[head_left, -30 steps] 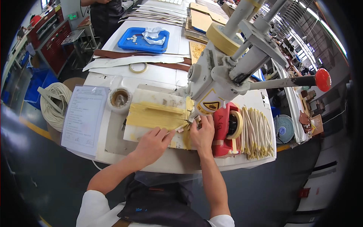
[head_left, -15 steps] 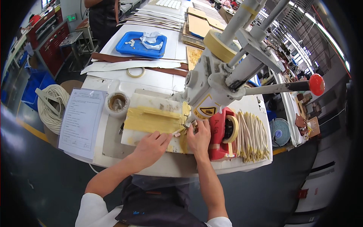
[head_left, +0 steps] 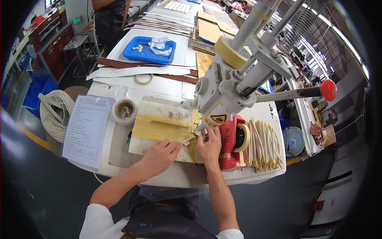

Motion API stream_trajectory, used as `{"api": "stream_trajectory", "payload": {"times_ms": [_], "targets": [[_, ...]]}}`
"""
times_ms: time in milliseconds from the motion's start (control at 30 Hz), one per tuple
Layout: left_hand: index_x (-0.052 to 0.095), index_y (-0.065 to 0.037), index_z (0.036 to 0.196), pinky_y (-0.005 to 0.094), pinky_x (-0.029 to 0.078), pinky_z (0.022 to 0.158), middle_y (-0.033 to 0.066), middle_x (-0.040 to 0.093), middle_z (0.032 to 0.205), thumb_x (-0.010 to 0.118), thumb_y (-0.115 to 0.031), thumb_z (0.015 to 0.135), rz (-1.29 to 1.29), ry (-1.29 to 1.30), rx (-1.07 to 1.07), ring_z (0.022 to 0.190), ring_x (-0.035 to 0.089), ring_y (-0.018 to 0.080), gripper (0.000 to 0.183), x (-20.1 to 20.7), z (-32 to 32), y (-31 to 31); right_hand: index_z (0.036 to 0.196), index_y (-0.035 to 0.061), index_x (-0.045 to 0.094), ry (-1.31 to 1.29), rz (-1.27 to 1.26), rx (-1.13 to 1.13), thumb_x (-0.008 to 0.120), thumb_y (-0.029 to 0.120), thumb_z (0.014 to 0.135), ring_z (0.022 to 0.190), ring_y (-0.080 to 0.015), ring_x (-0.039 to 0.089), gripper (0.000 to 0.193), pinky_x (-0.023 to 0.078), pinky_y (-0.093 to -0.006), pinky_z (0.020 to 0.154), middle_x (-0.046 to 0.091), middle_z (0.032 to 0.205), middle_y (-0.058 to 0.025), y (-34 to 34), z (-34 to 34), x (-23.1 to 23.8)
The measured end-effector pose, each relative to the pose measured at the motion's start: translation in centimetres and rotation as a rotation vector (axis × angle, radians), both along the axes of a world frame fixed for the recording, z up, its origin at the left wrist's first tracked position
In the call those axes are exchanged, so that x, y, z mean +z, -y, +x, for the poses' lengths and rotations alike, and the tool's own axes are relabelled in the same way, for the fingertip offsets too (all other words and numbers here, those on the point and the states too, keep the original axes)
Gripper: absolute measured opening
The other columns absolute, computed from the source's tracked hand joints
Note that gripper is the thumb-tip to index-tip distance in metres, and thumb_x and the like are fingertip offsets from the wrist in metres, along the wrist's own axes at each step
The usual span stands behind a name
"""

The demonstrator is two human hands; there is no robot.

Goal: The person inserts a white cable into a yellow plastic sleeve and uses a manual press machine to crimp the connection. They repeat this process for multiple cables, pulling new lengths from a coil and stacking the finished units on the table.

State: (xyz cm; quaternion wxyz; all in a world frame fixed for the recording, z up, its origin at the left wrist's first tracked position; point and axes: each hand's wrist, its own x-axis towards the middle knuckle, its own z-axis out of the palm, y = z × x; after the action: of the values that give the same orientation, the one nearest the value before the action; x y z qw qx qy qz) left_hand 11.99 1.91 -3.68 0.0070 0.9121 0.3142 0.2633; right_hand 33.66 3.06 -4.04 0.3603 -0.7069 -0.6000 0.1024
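My left hand (head_left: 161, 156) is closed in a pinch on a thin pale cord (head_left: 187, 140), whose end reaches under the tip of a grey hand press (head_left: 223, 89). Beside that tip my right hand (head_left: 209, 146) is closed too, fingertips together. What those fingers hold is partly hidden by the hand and the press, so I cannot make it out. Both hands are over the near edge of a white board (head_left: 137, 146) covered in strips of yellow tape (head_left: 157, 129). Just right of my right hand stands a red tape dispenser (head_left: 229, 149) with a yellow roll.
Several pale cords with yellow ends (head_left: 264, 145) lie bundled at the right. A tape roll (head_left: 124, 109) and a printed sheet (head_left: 87, 129) lie left of the board. The press lever's red knob (head_left: 328, 90) juts right. Farther back are a blue tray (head_left: 149, 57) and leather strips (head_left: 119, 62).
The whole view has shifted slightly. Both hands keep nearly the same place at the press tip, with only small finger movement.
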Motion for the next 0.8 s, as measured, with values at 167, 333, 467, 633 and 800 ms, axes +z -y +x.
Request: {"api": "stream_trajectory", "payload": {"times_ms": [167, 333, 467, 633, 800], "targets": [[0.062, 0.001, 0.123, 0.0325, 0.05, 0.071, 0.0051, 0.056, 0.092, 0.063, -0.004, 0.072, 0.008, -0.008, 0.002, 0.083, 0.055, 0.0208, 0.052, 0.2, -0.1, 0.0, 0.115, -0.0026, 0.064, -0.017, 0.023, 0.01, 0.068, 0.009, 0.083, 0.124, -0.0444, 0.051, 0.034, 0.043, -0.0471, 0.105, 0.049, 0.141, -0.0283, 0.1, -0.1, 0.1], [0.061, 0.002, 0.122, 0.0322, 0.051, 0.073, 0.0052, 0.057, 0.096, 0.063, -0.009, 0.077, 0.016, -0.046, 0.005, 0.085, 0.056, 0.02, 0.047, 0.4, -0.1, 0.1, 0.118, -0.0018, 0.065, -0.021, 0.048, -0.006, 0.07, 0.011, 0.083, 0.121, -0.0413, 0.054, 0.037, 0.044, -0.0451, 0.103, 0.048, 0.142, -0.0273, 0.0, 0.1, -0.3], [0.059, 0.001, 0.123, 0.033, 0.051, 0.074, 0.006, 0.058, 0.097, 0.063, -0.007, 0.076, -0.033, -0.056, 0.007, 0.087, 0.057, 0.0209, 0.048, 0.3, 0.0, 0.1, 0.126, -0.0016, 0.062, -0.3, -0.053, -0.029, 0.071, 0.01, 0.083, 0.108, -0.0272, 0.063, 0.046, 0.051, -0.0333, 0.093, 0.053, 0.141, -0.0225, 2.2, -0.8, 3.0], [0.058, 0.001, 0.125, 0.0341, 0.051, 0.074, 0.0065, 0.058, 0.098, 0.063, -0.005, 0.075, -0.038, -0.046, -0.008, 0.088, 0.057, 0.0225, 0.051, -0.8, 0.3, 0.0, 0.141, -0.0048, 0.048, -0.673, 0.843, 0.067, 0.048, 0.022, 0.102, 0.118, -0.021, 0.057, 0.047, 0.043, -0.0342, 0.102, 0.06, 0.132, -0.0153, 3.2, 4.4, 17.1], [0.059, 0.002, 0.124, 0.0351, 0.051, 0.073, 0.0071, 0.058, 0.098, 0.062, -0.003, 0.074, -0.07, -0.05, 0.001, 0.089, 0.057, 0.0233, 0.051, 0.3, -0.1, 0.2, 0.113, -0.0089, 0.062, -0.915, 0.536, 0.685, 0.043, 0.033, 0.105, 0.077, -0.022, 0.055, 0.047, 0.045, -0.041, 0.085, 0.063, 0.094, -0.0177, -0.3, 8.6, 31.8]]}}
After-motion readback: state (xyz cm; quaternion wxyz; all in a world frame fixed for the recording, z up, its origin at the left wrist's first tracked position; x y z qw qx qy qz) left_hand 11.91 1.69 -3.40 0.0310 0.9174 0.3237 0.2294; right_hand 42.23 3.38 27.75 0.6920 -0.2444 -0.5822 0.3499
